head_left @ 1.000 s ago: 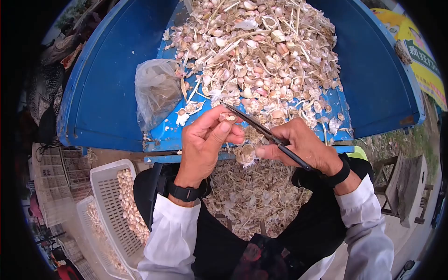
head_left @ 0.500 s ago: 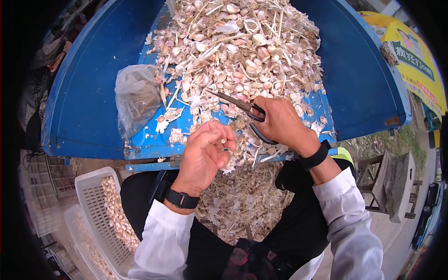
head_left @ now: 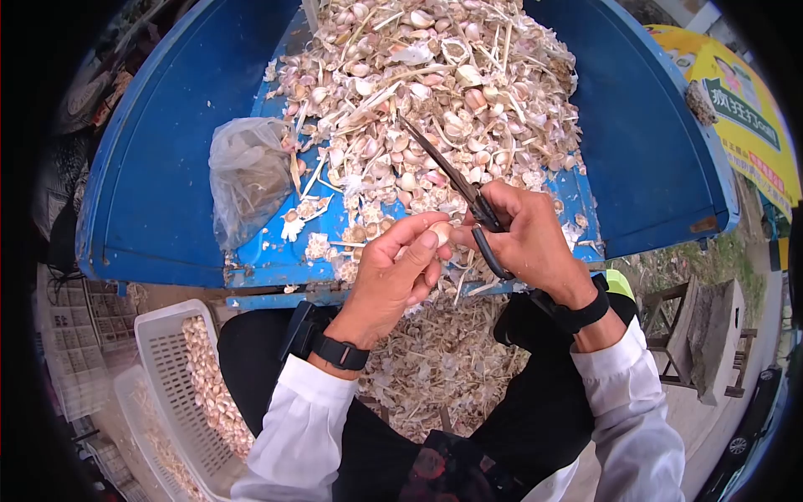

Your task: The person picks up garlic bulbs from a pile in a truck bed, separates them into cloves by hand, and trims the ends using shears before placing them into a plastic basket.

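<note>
Between thumb and fingers, my left hand pinches a pale garlic clove at the front edge of the blue truck bed. My right hand is wrapped round the black handles of a pair of scissors, whose dark blades point up and left over the heap. The fingertips of my right hand come right up to the clove from the other side. Beyond both hands rises a large heap of garlic, with loose cloves, papery skins and dry stalks mixed together.
A clear plastic bag with brown contents sits left of the heap. Low on the left stands a white plastic basket of cloves, beside another pale container. Discarded skins lie between my legs. A wooden stool stands at right.
My left hand has moved right and up, now with a clove showing in its fingers. My right hand has shifted right and slightly down, drawing close to it; the scissors point more steeply upward.
</note>
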`<state>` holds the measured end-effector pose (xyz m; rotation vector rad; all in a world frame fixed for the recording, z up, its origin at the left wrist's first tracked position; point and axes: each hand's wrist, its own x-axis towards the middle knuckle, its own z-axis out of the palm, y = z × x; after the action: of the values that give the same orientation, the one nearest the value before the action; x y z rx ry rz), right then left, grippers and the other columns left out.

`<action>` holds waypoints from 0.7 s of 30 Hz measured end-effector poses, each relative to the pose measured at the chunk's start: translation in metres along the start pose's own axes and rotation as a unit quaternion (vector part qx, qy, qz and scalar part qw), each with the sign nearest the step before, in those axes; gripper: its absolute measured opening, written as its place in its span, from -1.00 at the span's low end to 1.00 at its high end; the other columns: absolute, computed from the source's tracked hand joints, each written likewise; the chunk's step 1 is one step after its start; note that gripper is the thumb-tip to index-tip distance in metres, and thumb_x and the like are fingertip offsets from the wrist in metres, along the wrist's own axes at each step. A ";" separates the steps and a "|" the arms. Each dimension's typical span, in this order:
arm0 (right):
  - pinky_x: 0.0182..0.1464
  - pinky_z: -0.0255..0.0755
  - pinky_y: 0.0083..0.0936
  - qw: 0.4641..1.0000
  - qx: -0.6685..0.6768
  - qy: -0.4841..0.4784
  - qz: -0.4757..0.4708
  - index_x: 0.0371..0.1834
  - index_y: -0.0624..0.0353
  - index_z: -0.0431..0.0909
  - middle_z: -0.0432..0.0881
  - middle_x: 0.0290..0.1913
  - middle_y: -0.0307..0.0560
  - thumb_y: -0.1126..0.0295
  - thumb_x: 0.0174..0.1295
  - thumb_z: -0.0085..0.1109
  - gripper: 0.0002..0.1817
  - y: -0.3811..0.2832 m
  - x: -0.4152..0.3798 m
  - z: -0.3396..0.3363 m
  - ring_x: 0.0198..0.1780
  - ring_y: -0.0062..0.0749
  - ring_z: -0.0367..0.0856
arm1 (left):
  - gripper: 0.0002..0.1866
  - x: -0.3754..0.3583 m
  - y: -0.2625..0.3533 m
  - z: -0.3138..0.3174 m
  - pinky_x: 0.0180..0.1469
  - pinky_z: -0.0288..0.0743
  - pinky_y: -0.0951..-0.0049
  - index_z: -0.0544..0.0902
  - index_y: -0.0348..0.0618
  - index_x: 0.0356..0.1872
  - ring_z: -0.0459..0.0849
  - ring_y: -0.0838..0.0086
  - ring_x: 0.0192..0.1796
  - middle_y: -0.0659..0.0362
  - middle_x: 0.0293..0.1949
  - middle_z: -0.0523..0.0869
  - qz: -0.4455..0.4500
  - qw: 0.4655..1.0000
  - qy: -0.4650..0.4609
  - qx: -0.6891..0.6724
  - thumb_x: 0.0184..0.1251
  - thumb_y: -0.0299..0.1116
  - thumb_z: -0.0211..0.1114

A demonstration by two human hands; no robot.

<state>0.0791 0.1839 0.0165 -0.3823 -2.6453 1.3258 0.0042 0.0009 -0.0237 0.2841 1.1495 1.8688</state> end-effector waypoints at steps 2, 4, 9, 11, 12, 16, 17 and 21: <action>-0.52 0.19 -0.59 1.000 0.024 0.017 0.004 -0.43 0.25 0.51 0.44 -0.60 -0.27 0.31 0.05 0.51 -0.67 -0.004 -0.005 0.004 -0.52 -0.71 0.29 | -0.64 -0.002 -0.002 0.000 -0.57 0.25 0.78 0.50 -0.20 0.22 0.46 0.74 -0.45 0.23 -0.25 0.62 -0.009 0.999 0.009 0.030 0.50 -0.32 0.19; -0.52 0.21 -0.49 0.998 0.051 0.034 0.006 -0.47 0.25 0.46 0.38 -0.65 -0.15 0.27 0.05 0.50 -0.63 -0.009 -0.009 0.003 -0.53 -0.61 0.24 | -0.69 -0.002 -0.005 -0.004 -0.59 0.23 0.79 0.51 -0.20 0.18 0.47 0.72 -0.44 0.21 -0.25 0.62 -0.016 0.999 0.011 -0.041 0.51 -0.33 0.17; -0.41 0.35 -0.36 0.992 -0.104 -0.034 -0.069 -0.43 0.26 0.44 0.46 -0.53 -0.03 0.09 -0.03 0.54 -0.50 -0.009 -0.016 -0.005 -0.50 -0.24 0.45 | -0.77 -0.004 0.009 -0.018 -0.63 0.23 0.80 0.51 -0.20 0.09 0.47 0.65 -0.37 0.16 -0.25 0.57 0.007 0.958 0.009 -0.285 0.53 -0.36 0.12; -0.32 0.40 -0.26 0.987 -0.128 -0.050 -0.079 -0.41 0.27 0.45 0.49 -0.48 0.04 0.01 -0.05 0.52 -0.44 -0.007 -0.018 0.003 -0.40 -0.02 0.52 | -0.79 -0.006 0.007 -0.023 -0.64 0.25 0.80 0.50 -0.20 0.06 0.45 0.62 -0.35 0.14 -0.23 0.53 0.019 0.944 0.011 -0.329 0.52 -0.37 0.12; -0.30 0.41 -0.23 0.981 -0.155 -0.018 -0.115 -0.40 0.27 0.45 0.50 -0.46 0.07 -0.02 -0.05 0.51 -0.43 -0.002 -0.019 0.009 -0.37 0.00 0.54 | -0.78 -0.008 0.007 -0.024 -0.64 0.24 0.80 0.48 -0.19 0.08 0.42 0.64 -0.37 0.14 -0.21 0.51 0.012 0.940 0.040 -0.338 0.52 -0.37 0.13; -0.38 0.39 -0.25 0.972 -0.197 -0.016 -0.127 -0.44 0.26 0.47 0.52 -0.53 0.01 -0.06 0.02 0.46 -0.45 0.003 -0.017 0.014 -0.44 -0.03 0.55 | -0.76 -0.011 0.011 -0.026 -0.64 0.22 0.81 0.46 -0.17 0.11 0.41 0.66 -0.38 0.14 -0.23 0.49 -0.007 0.943 -0.019 -0.334 0.53 -0.37 0.12; -0.45 0.37 -0.32 0.972 -0.206 -0.057 -0.096 -0.46 0.26 0.48 0.51 -0.58 -0.08 -0.04 0.06 0.45 -0.47 0.000 -0.016 0.012 -0.52 -0.19 0.55 | -0.74 -0.011 0.014 -0.024 -0.65 0.21 0.82 0.44 -0.18 0.14 0.41 0.67 -0.38 0.15 -0.25 0.48 0.004 0.946 -0.036 -0.322 0.53 -0.37 0.12; -0.57 0.24 -0.54 0.965 0.106 -0.230 0.064 -0.50 0.25 0.52 0.46 -0.66 -0.28 0.01 0.14 0.44 -0.52 -0.013 -0.013 0.010 -0.63 -0.60 0.40 | -0.68 -0.014 0.008 -0.023 -0.64 0.20 0.78 0.44 -0.24 0.20 0.42 0.68 -0.42 0.16 -0.26 0.56 0.052 0.958 -0.049 -0.278 0.54 -0.33 0.12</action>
<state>0.0866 0.1648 0.0210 -0.2415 -2.8268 1.9231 -0.0060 -0.0251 -0.0259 0.1154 0.5133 2.1574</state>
